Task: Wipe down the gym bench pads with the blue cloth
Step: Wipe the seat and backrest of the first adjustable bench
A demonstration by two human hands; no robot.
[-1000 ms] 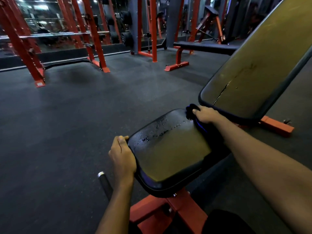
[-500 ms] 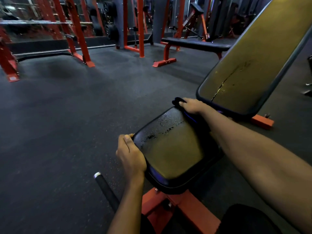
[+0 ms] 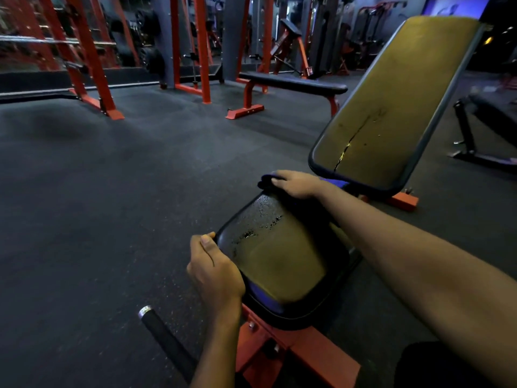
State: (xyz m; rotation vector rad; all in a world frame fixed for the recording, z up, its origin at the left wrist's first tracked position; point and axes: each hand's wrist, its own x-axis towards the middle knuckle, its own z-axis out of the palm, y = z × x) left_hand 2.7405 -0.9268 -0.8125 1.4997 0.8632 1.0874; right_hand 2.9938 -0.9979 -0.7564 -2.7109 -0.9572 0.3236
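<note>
Dim gym, black rubber floor (image 3: 112, 191), red racks behind. A person's left hand (image 3: 215, 271) grips the seat pad (image 3: 279, 256) by its side edge, fingers curled under. The right hand (image 3: 296, 183) presses the bunched blue cloth (image 3: 265, 181) at the pad's far end, fingers together, curled over it. Seemingly mid-wipe: the specked seat needs another pass, then the cracked back pad (image 3: 391, 107). No containers show.

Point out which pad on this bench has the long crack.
The raised back pad: a long split runs up its lower half. The seat pad, gripped by the left hand, shows only scattered scuffs.
</note>
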